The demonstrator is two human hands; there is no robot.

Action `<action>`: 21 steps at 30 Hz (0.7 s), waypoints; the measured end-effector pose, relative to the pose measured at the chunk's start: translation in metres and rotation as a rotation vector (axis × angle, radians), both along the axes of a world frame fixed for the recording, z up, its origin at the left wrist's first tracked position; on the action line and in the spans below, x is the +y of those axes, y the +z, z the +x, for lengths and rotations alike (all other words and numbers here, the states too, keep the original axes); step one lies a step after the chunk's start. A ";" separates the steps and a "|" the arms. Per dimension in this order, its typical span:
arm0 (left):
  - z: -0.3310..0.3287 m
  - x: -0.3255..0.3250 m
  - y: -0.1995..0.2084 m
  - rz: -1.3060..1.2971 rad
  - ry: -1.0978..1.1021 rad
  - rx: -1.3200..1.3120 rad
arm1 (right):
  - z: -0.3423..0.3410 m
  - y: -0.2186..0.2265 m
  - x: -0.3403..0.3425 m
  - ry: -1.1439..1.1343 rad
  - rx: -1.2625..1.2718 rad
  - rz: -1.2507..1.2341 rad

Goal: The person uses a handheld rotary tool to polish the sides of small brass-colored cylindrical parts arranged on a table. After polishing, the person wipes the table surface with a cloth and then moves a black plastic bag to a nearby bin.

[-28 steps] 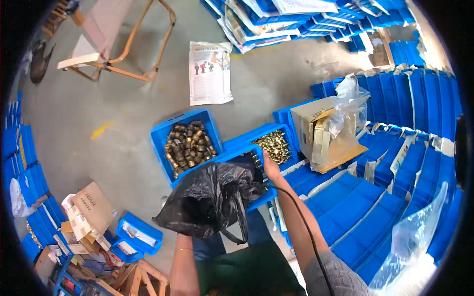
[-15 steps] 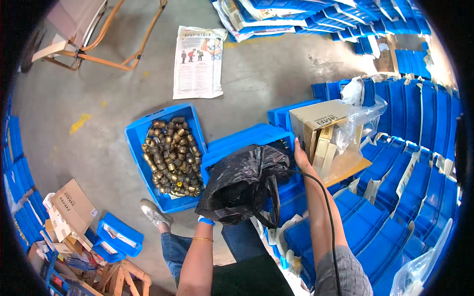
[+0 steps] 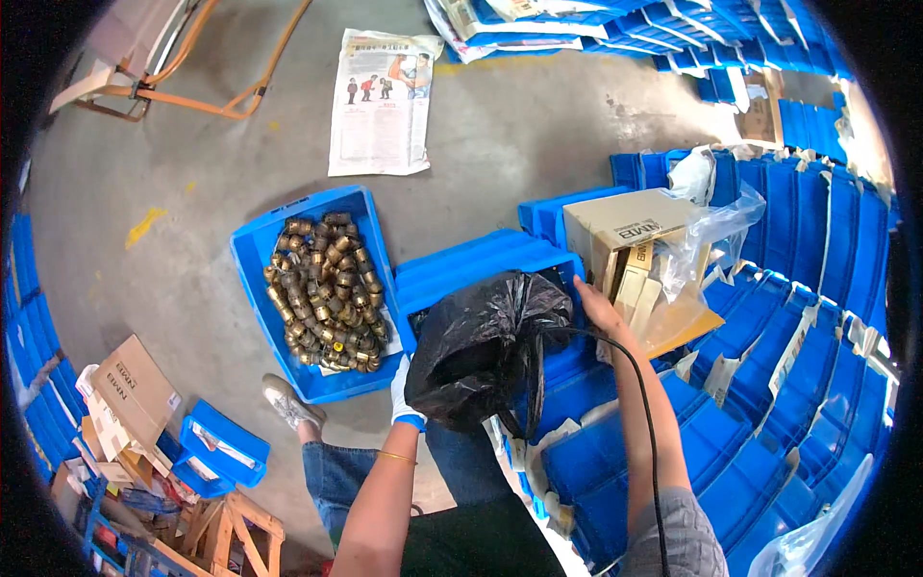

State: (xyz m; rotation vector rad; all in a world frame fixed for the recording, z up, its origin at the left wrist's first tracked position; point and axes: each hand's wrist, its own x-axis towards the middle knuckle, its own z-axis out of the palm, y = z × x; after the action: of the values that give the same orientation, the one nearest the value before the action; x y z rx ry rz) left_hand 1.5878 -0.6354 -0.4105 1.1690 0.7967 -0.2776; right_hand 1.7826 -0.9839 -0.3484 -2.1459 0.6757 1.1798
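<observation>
A black plastic bag (image 3: pixel 466 356), crumpled at the top, sits in a blue plastic bin (image 3: pixel 481 252) in front of me. My left hand (image 3: pixel 404 396), in a white glove with a blue cuff, grips the near left side of this bin, its fingers partly hidden. At the far right corner my bare right hand (image 3: pixel 598 310) clasps the rim, thumb side up. Just left of the bin, on the floor, stands another blue bin (image 3: pixel 252 260) filled with brass-coloured metal fittings (image 3: pixel 327 288). A black cable (image 3: pixel 646 404) runs along my right forearm.
An open cardboard box (image 3: pixel 615 216) with clear plastic wrap stands beside my right hand. Rows of blue bins (image 3: pixel 692 423) fill the right side. A printed paper sack (image 3: pixel 380 106) lies on the floor ahead. Cardboard (image 3: pixel 135 389) and a wooden frame (image 3: pixel 240 534) are at lower left.
My left hand, mostly hidden behind the bag before, now shows at the bin's left side. The bag has shifted slightly right. My view has tilted a little, moving the surroundings up.
</observation>
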 end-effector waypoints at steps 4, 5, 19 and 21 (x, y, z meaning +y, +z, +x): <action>-0.031 -0.014 -0.027 0.316 -0.232 -0.119 | 0.023 0.083 0.040 0.013 0.011 -0.108; -0.031 -0.016 -0.028 0.213 -0.190 -0.080 | 0.020 0.092 0.045 0.005 -0.056 -0.102; 0.102 0.042 0.251 0.668 -0.789 -0.369 | -0.057 0.192 0.175 0.946 -0.549 -0.053; 0.084 0.040 0.244 0.714 -0.840 -0.417 | -0.056 0.210 0.191 0.985 -0.548 -0.015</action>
State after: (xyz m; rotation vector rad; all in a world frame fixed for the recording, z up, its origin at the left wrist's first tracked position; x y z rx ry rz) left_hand 1.6721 -0.5949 -0.1663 2.1291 -0.0342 -0.4301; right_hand 1.7265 -0.7927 -0.1387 -2.7081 -0.6953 0.8904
